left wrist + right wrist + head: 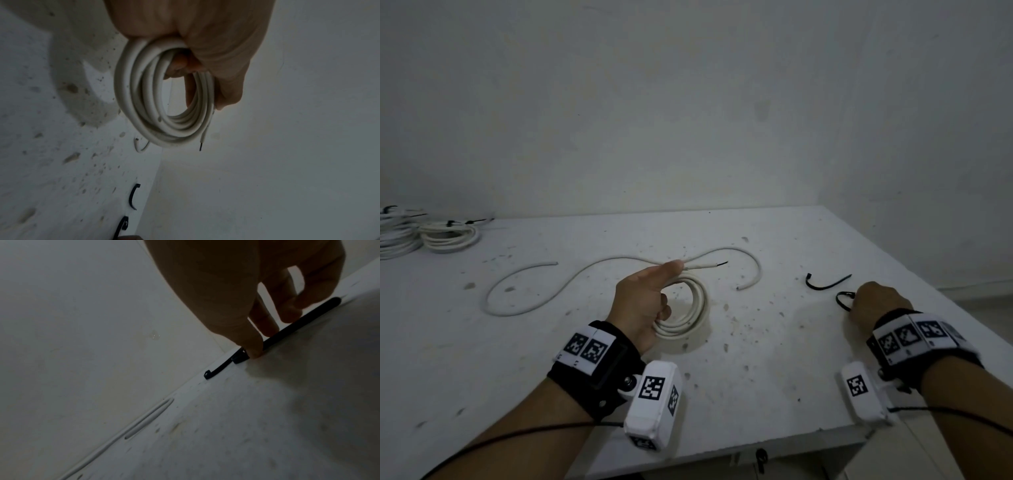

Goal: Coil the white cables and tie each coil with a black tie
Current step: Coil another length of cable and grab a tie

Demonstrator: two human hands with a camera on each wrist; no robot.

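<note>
My left hand [654, 291] grips a coil of white cable [697, 308] and holds it just above the table, thumb along the top and fingers through the loop. In the left wrist view the coil [144, 105] hangs from the hand [205, 40], its dark bare end [200, 146] sticking out. My right hand [866, 298] is down on the table at the right. It pinches a black tie [298, 324] between thumb and fingers [267, 327]. That tie [842, 301] shows only as a small loop beside the knuckles. A second black tie [825, 284] lies just beyond it.
A long loose white cable [524, 310] snakes across the stained white table [722, 394] behind the coil. Tied coils [448, 236] are stacked at the far left. A wall closes off the back. The table's right edge runs close to my right hand.
</note>
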